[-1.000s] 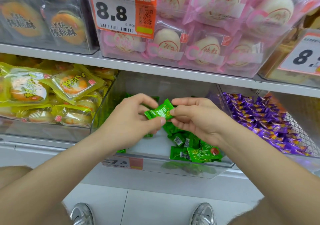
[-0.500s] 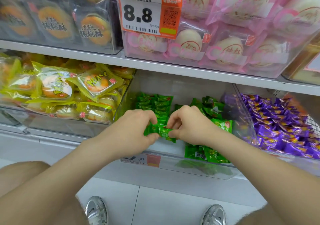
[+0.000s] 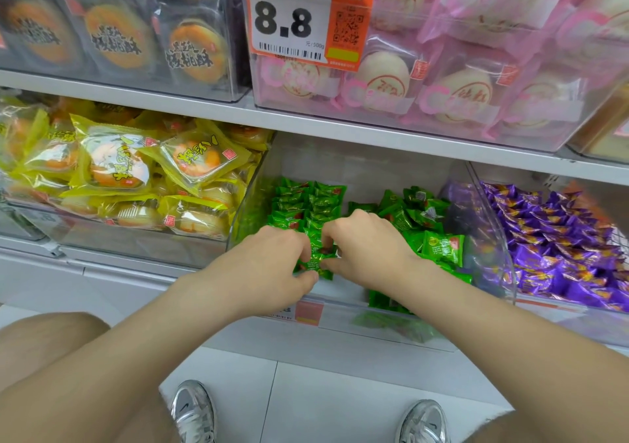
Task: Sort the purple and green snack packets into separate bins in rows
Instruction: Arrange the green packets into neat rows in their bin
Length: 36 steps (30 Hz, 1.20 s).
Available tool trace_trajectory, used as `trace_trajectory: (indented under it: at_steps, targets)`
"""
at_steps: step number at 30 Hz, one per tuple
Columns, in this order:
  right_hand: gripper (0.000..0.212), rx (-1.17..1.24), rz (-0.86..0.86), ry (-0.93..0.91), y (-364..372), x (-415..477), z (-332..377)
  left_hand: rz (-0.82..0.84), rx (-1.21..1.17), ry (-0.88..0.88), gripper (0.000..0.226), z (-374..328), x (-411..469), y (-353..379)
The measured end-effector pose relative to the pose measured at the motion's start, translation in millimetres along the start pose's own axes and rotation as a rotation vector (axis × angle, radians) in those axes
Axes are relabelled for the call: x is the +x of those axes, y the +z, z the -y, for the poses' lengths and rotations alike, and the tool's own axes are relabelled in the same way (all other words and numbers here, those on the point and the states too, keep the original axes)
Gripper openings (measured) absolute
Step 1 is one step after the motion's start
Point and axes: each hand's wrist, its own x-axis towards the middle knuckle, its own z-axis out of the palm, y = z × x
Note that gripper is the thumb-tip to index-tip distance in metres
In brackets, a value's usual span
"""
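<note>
Both my hands are inside a clear bin on the lower shelf. My left hand and my right hand pinch one green snack packet between them, low at the front end of two neat rows of green packets. A loose heap of green packets lies at the bin's right side. Purple packets fill the neighbouring bin on the right in rows.
A bin of yellow pastry packs stands to the left. The shelf above carries bins of pink-wrapped buns and dark walnut cakes, with an 8.8 price tag. White floor and my shoes lie below.
My hands have carried the green packet down from mid-air into the bin, to the front end of the rows. The view has shifted left and closer.
</note>
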Motion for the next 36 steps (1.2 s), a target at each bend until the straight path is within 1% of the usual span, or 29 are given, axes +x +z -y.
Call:
trace_trajectory:
  at_steps: [3,5,6,7,10,11,13,15,18,23,27,29,32,34,36]
  targets:
    - [0.042,0.071,-0.009,0.037,-8.6,-2.2,-7.6,-0.009,0.021,0.024,0.031,-1.5,0.6,-1.5]
    - [0.035,0.145,-0.004,0.035,-19.5,-5.9,-19.7,-0.006,0.038,0.041,0.028,-2.6,1.6,-1.9]
    - [0.031,0.183,0.03,0.013,-25.5,-9.1,-26.7,-0.005,0.043,0.047,0.026,-2.9,2.1,-1.6]
    - [0.028,0.235,0.098,-0.011,-31.2,-13.3,-33.7,-0.005,0.044,0.051,0.025,-3.3,2.8,-1.3]
    - [0.023,0.389,0.437,-0.043,-40.3,-30.0,-44.6,-0.002,0.048,0.051,0.024,-4.8,6.3,0.3]
    - [0.023,0.379,0.521,-0.056,-38.4,-33.8,-46.2,0.001,0.046,0.052,0.022,-6.2,7.5,0.6]
    - [0.021,0.309,0.613,-0.089,-31.6,-35.7,-46.5,0.0,0.037,0.054,0.017,-9.5,9.5,0.4]
    - [0.019,0.288,0.659,-0.11,-27.9,-33.6,-44.2,-0.006,0.03,0.058,0.014,-13.3,11.1,0.2]
    - [0.018,0.359,0.711,-0.123,-32.7,-32.0,-40.8,-0.019,0.02,0.071,0.013,-16.9,12.6,0.5]
    - [0.026,0.525,0.76,-0.115,-42.5,-35.5,-43.4,-0.023,-0.078,0.066,0.014,-17.3,14.3,-2.3]
    - [0.037,0.675,0.797,-0.134,-49.5,-38.7,-45.6,-0.032,-0.162,0.047,0.02,-17.9,12.4,-7.9]
    - [0.038,0.738,0.748,-0.137,-52.8,-41.4,-43.2,-0.034,-0.197,0.039,0.021,-17.6,11.4,-10.0]
    - [0.027,0.879,0.522,-0.067,-52.2,-41.8,-39.4,-0.052,-0.309,-0.008,0.023,-16.5,9.1,-14.0]
    - [0.023,1.004,0.376,0.025,-52.0,-40.0,-37.3,-0.09,-0.505,-0.064,0.018,-18.4,7.3,-18.2]
    - [0.02,1.169,0.242,0.119,-53.0,-39.0,-34.4,-0.085,-0.77,-0.128,0.009,-24.1,3.1,-24.3]
